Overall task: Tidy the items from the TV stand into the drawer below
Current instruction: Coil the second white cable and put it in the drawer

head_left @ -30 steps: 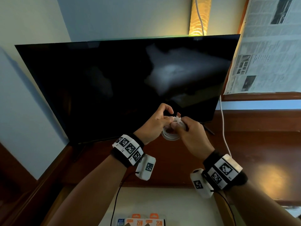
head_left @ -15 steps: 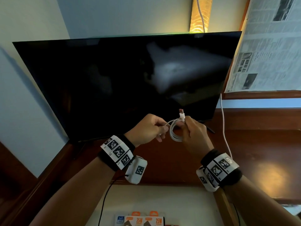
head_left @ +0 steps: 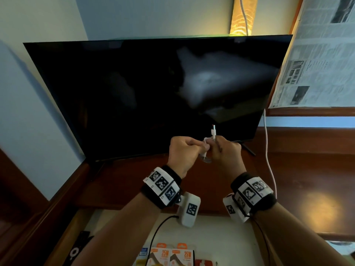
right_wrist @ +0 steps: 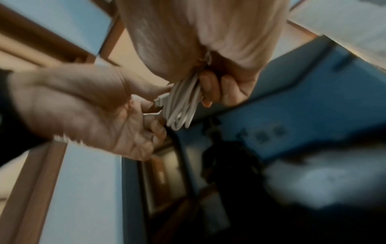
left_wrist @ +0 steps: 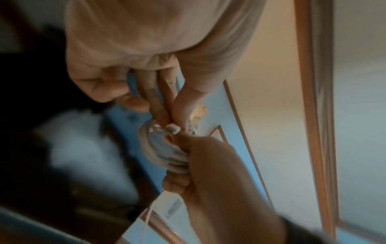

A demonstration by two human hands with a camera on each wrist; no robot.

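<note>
Both hands are raised together in front of the lower edge of the dark television (head_left: 153, 93), above the wooden TV stand (head_left: 297, 169). Between them is a coiled white cable (left_wrist: 158, 148), off the stand and held in the air. The right hand (head_left: 226, 154) has its fingers curled round one side of the bundled loops, seen in the right wrist view as several white strands (right_wrist: 181, 105) pressed into the palm. One cable end with a white plug (head_left: 213, 131) sticks straight up above the right hand's knuckles. The left hand (head_left: 184, 150) is curled too, its thumb and fingertips pinching the cable at the coil; the left wrist view is blurred, so which strand it pinches is hard to make out, though it seems to be a plug end lying against the loops.

Below the front edge of the stand the drawer (head_left: 211, 237) stands open with a pale bottom. In it, near the lower edge of the view, lie two orange-and-white boxes marked 25W (head_left: 172, 256), side by side, with a small blue-and-white packet (head_left: 143, 252) touching their left. A dark remote control (head_left: 76, 248) lies at the drawer's left side. Another white cord (head_left: 268, 150) hangs down past the television's right edge onto the stand. Newspaper sheets (head_left: 317, 64) cover the window at the right.
</note>
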